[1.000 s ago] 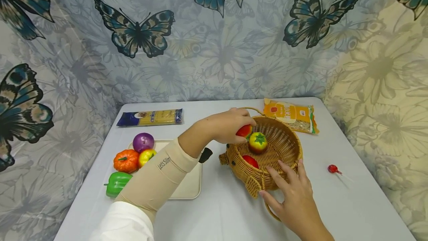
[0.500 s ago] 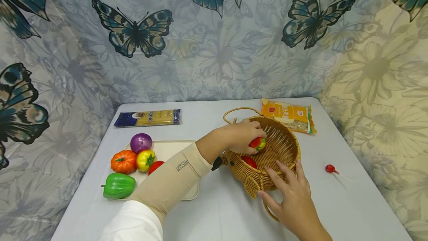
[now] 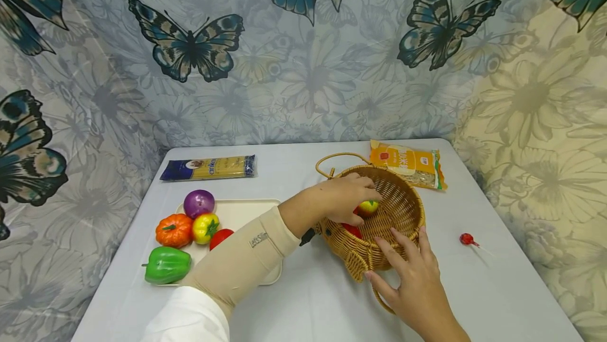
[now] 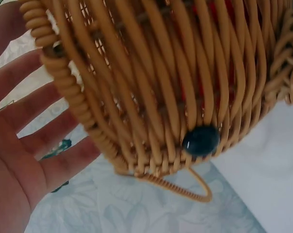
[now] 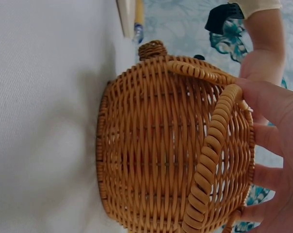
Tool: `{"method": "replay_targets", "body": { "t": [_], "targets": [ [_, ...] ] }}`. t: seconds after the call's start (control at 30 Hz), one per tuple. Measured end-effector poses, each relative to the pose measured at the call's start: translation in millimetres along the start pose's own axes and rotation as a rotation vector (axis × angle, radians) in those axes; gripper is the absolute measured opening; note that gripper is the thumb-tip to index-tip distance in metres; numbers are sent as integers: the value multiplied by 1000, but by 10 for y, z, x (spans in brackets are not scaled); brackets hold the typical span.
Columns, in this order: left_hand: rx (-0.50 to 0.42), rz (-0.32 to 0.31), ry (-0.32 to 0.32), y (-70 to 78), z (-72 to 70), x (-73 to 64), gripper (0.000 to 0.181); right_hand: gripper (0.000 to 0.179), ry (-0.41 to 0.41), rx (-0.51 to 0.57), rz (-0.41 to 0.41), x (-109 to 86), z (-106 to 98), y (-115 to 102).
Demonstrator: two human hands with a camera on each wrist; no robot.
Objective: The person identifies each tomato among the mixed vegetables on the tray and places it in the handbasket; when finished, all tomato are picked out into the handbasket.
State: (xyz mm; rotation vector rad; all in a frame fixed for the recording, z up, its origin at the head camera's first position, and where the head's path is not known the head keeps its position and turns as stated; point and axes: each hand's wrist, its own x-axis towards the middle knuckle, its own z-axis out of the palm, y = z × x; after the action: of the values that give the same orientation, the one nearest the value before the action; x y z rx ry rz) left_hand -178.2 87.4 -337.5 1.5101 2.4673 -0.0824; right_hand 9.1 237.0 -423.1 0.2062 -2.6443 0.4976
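Observation:
The wicker basket [image 3: 408,213] has an animal face with ear flaps and a bead eye [image 4: 201,140]. My left hand [image 3: 348,197] is inside its near-left rim, fingers loosely spread over a yellow-red toy tomato [image 3: 368,207]; the left wrist view shows those fingers reaching across the rim. Below that hand lies another red toy piece [image 3: 353,230], partly covered. My right hand [image 3: 417,284] holds the basket's front rim, thumb outside and fingers over the edge. In the right wrist view the thumb [image 5: 263,99] rests by the wicker handle [image 5: 204,165].
A cream tray [image 3: 246,207] at left bears a purple toy vegetable [image 3: 199,204], pumpkin [image 3: 174,230], yellow pepper [image 3: 206,227], red piece [image 3: 221,237] and green pepper [image 3: 167,265]. Behind lie a noodle packet [image 3: 208,167] and an orange food bag [image 3: 409,164]. A lollipop [image 3: 467,239] lies right.
My left hand moved right and down into the basket with a red-yellow toy, then loosened its fingers from it. The right hand stays at the rim.

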Motion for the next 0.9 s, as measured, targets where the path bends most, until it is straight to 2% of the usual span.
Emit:
{"method": "replay_targets", "body": {
  "t": [0.17,0.53,0.7,0.9],
  "targets": [
    [10,-29,32,-45,-61,-145,72,68,-19,-3,19,10,7,-9],
    [-87,-132,53,-274,-40,-491,82,68,-33,-1,36,34,-5,1],
    [-150,-201,59,-398,23,-691,84,68,-18,19,23,37,3,11],
    [-212,-294,22,-593,172,-944,85,69,-9,30,9,43,16,17]
  ]
}}
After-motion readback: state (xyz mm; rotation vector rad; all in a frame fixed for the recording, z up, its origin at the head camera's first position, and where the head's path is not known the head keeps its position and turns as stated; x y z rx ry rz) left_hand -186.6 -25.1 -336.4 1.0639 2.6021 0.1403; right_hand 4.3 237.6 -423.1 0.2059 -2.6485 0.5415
